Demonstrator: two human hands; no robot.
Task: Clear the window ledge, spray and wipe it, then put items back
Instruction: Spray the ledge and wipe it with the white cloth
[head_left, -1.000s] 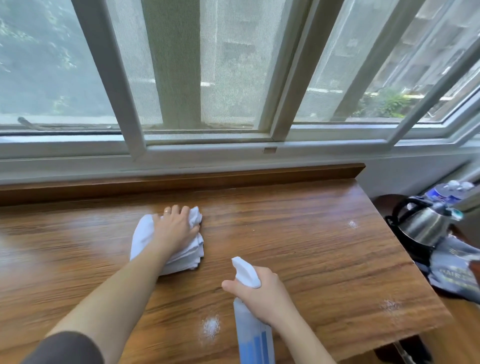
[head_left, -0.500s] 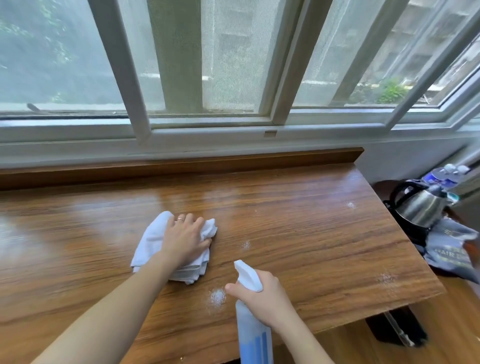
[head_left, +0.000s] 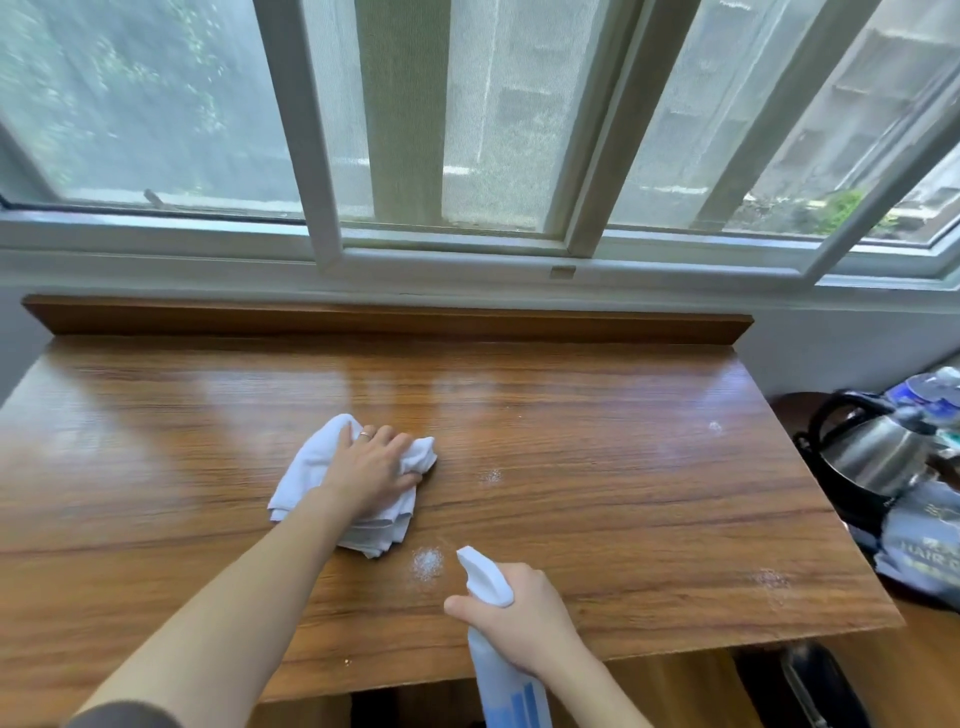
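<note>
Single head view, close above wooden ledge (head_left: 571, 467), facing forward-down toward window (head_left: 467, 130).

Bright daylight enters through the window (head_left: 467, 130), leaving soft glare on the wooden ledge (head_left: 519, 395) below; frame edges bow.

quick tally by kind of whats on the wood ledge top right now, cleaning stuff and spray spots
white cloth, under the left hand: 1
spray bottle, held in the right hand over the near edge: 1
white spray spots visible on the wood: 4
total: 6
</note>
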